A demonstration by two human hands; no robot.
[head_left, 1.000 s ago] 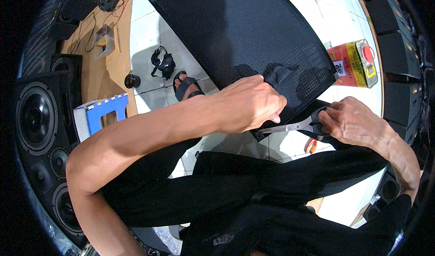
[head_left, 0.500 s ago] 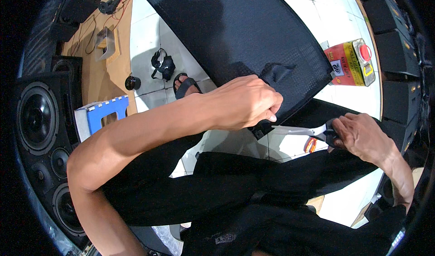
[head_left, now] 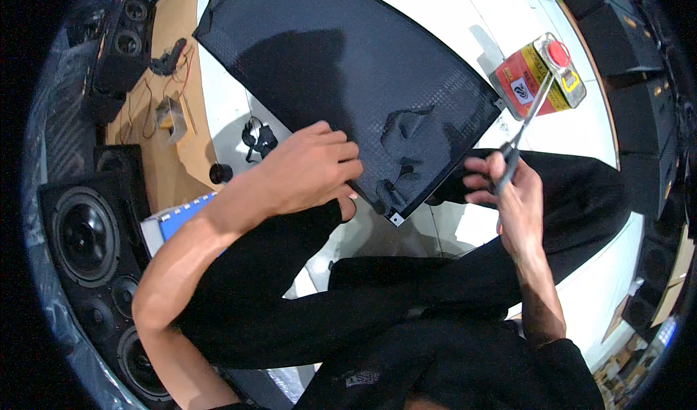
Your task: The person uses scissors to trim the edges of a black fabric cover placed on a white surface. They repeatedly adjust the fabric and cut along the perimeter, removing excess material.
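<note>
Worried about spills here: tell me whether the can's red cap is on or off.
On: the red cap sits on top of the can, with no open mouth showing. I cannot tell how tightly it closes.

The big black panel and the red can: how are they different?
The panel is broad and flat, while the can is chunky like a box. The panel is black, but the can is mostly red and yellow, with a red cap. The panel is much bigger than the can. Both have corners.
</note>
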